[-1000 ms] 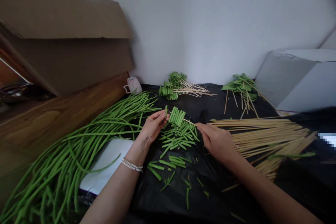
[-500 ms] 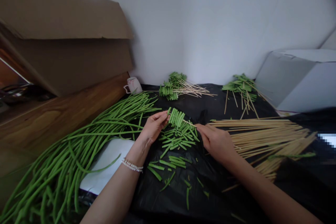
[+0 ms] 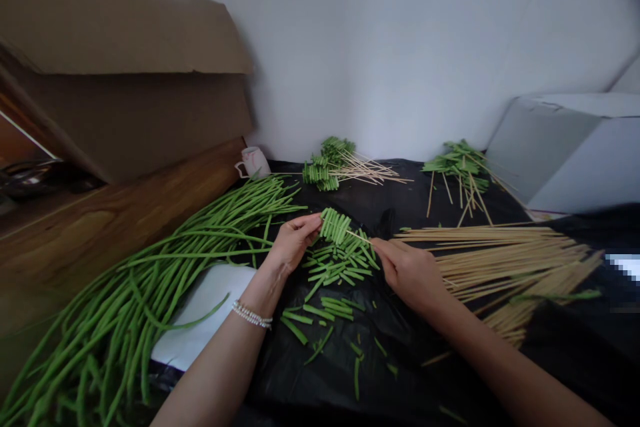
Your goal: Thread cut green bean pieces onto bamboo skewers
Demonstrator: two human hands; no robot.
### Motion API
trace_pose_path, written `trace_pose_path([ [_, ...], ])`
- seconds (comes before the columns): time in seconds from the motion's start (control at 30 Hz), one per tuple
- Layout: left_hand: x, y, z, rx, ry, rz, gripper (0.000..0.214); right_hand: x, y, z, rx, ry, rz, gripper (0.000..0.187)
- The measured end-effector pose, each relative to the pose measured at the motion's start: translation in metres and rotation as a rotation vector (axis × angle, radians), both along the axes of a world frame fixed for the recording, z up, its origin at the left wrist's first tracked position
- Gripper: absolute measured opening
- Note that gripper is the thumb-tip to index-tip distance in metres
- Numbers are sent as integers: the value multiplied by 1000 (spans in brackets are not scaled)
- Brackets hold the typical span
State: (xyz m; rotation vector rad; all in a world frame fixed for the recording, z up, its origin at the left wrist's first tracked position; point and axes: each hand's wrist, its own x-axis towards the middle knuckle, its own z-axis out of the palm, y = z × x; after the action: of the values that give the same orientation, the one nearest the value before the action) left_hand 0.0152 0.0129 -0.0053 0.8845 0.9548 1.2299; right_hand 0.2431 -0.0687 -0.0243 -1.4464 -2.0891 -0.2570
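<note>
My right hand (image 3: 413, 273) is closed round the bare end of a thin wooden skewer (image 3: 359, 237), holding it slanted over the black plastic sheet. A row of cut green bean pieces (image 3: 335, 225) sits side by side on the skewer's far part. My left hand (image 3: 296, 240), with a beaded bracelet at its wrist, pinches at the left end of that row, the fingertips against the outermost bean piece. Below the skewer lies a heap of loose cut bean pieces (image 3: 337, 265), and a few more are scattered nearer to me.
Long uncut beans (image 3: 195, 240) spread over the left side, partly on a white sheet (image 3: 185, 347). Loose skewers (image 3: 510, 253) lie at right. Filled skewers (image 3: 323, 170) and another bundle (image 3: 460, 167) lie at the back. A mug (image 3: 255, 162), a cardboard box (image 3: 150, 113) and a white box (image 3: 570, 147) stand around.
The bean piece at my left fingertips has moved along the skewer against the row. Both hands have come slightly closer together, the right one shifting a little left.
</note>
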Motion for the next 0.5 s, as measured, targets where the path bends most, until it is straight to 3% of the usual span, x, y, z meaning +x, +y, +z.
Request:
trace_pose_path([
  [0.17, 1, -1, 0, -94, -59, -21, 28, -1, 0, -1, 0, 9, 10, 32],
  [0.5, 0, 0, -3, -100, -40, -1, 30, -1, 0, -1, 16, 4, 2, 32],
])
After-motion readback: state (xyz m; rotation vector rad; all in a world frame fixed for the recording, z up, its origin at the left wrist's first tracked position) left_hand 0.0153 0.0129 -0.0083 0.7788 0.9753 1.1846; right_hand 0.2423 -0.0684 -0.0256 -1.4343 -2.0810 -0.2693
